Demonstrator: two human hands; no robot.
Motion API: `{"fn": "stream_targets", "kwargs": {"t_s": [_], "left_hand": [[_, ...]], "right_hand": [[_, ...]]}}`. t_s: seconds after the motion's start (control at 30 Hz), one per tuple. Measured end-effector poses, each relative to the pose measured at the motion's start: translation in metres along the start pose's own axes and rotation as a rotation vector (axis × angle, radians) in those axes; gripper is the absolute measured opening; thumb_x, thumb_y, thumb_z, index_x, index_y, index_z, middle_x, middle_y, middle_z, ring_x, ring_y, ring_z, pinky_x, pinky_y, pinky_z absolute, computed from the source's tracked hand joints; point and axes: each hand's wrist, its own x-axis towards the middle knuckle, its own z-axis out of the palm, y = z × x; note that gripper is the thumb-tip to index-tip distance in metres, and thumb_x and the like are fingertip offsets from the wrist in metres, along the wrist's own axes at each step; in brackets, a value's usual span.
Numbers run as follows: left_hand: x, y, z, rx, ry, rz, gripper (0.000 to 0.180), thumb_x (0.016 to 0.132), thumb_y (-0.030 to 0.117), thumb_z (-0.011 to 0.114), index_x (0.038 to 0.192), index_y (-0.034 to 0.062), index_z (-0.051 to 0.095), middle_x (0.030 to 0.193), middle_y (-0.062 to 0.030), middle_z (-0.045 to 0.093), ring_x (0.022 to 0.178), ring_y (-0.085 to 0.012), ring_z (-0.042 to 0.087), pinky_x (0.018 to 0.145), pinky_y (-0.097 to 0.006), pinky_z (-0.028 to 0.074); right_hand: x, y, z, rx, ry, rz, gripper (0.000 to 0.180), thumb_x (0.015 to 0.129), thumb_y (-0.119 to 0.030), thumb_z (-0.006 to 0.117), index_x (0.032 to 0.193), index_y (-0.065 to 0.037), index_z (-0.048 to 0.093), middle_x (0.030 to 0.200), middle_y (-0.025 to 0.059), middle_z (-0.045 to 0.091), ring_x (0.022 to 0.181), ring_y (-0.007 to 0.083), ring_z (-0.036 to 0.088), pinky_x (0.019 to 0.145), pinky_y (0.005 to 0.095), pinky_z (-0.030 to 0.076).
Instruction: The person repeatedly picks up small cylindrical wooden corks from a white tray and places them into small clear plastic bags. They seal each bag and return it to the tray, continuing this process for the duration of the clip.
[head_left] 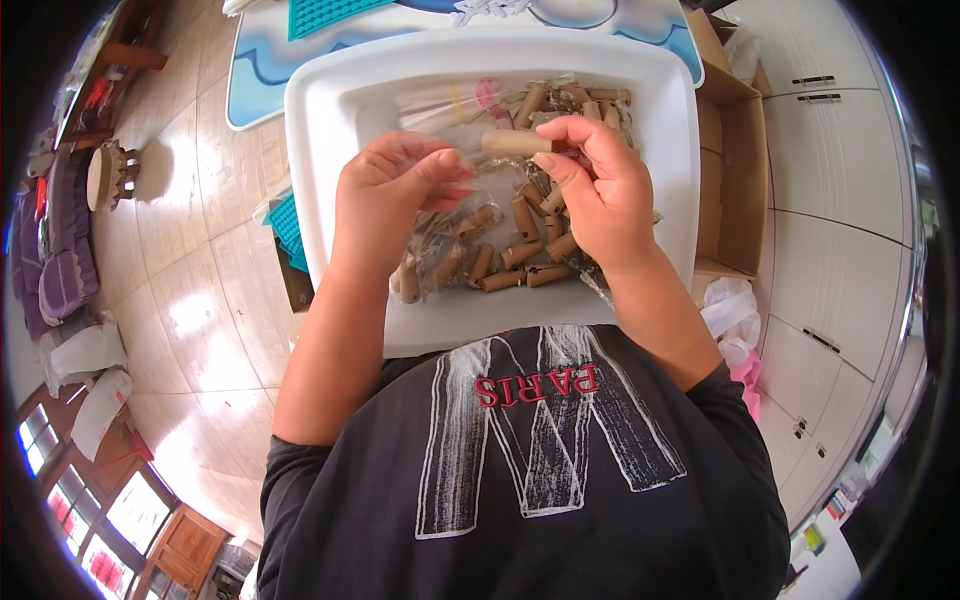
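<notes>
A brown cardboard-like tube (512, 143) lies level between my hands, over the white plastic tub (335, 105). My right hand (603, 190) pinches its right end between thumb and fingers. Thumb and fingers of my left hand (398, 185) close on a clear plastic bag (435, 145), whose film reaches the tube's left end; whether the tube is inside the bag cannot be made out. Below, several similar brown tubes (523, 220) with tan cords lie in the tub, some under or inside clear film.
The tub rests by a blue-and-white patterned table (262, 85) with a teal textured mat (325, 15) on it. An open cardboard box (738, 175) stands right, before white cabinets (840, 160). Teal mats (287, 230) sit left of the tub; a small wooden stool (110, 175) is farther left.
</notes>
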Motion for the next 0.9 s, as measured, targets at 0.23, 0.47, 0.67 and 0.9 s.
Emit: {"fn": "stream_targets", "kwargs": {"t_s": [0.23, 0.47, 0.67, 0.9], "left_hand": [[-0.002, 0.001, -0.004, 0.122, -0.217, -0.022, 0.029, 0.079, 0.009, 0.066, 0.104, -0.0032, 0.057, 0.087, -0.0096, 0.065, 0.076, -0.0140, 0.063, 0.069, -0.024, 0.050], [0.002, -0.001, -0.006, 0.159, -0.304, -0.186, 0.035, 0.078, 0.009, 0.067, 0.106, -0.0090, 0.055, 0.090, -0.0120, 0.064, 0.082, -0.0151, 0.062, 0.075, -0.025, 0.050], [0.003, -0.003, -0.010, -0.154, -0.354, -0.321, 0.034, 0.082, 0.013, 0.064, 0.106, -0.0087, 0.054, 0.090, -0.0133, 0.063, 0.082, -0.0180, 0.063, 0.076, -0.027, 0.051], [0.007, -0.009, -0.013, -0.318, -0.401, -0.375, 0.032, 0.082, 0.009, 0.062, 0.108, -0.0060, 0.054, 0.102, -0.0152, 0.060, 0.088, -0.0206, 0.062, 0.081, -0.032, 0.052]], "right_hand": [[0.003, -0.002, -0.008, 0.100, -0.112, 0.098, 0.016, 0.080, 0.001, 0.061, 0.095, 0.000, 0.058, 0.084, 0.0036, 0.061, 0.076, 0.0095, 0.056, 0.070, 0.0225, 0.046], [0.005, -0.001, -0.015, 0.164, -0.259, 0.239, 0.017, 0.081, 0.003, 0.058, 0.098, 0.000, 0.057, 0.087, 0.0027, 0.059, 0.081, 0.0086, 0.054, 0.073, 0.0211, 0.044], [0.004, 0.001, -0.014, 0.173, -0.319, 0.138, 0.017, 0.080, 0.004, 0.058, 0.096, -0.001, 0.058, 0.087, 0.0019, 0.058, 0.080, 0.0088, 0.053, 0.074, 0.0213, 0.043], [0.003, 0.000, -0.015, 0.244, -0.340, 0.264, 0.018, 0.081, 0.006, 0.056, 0.096, -0.003, 0.058, 0.091, -0.0002, 0.057, 0.084, 0.0073, 0.052, 0.076, 0.0211, 0.042]]}}
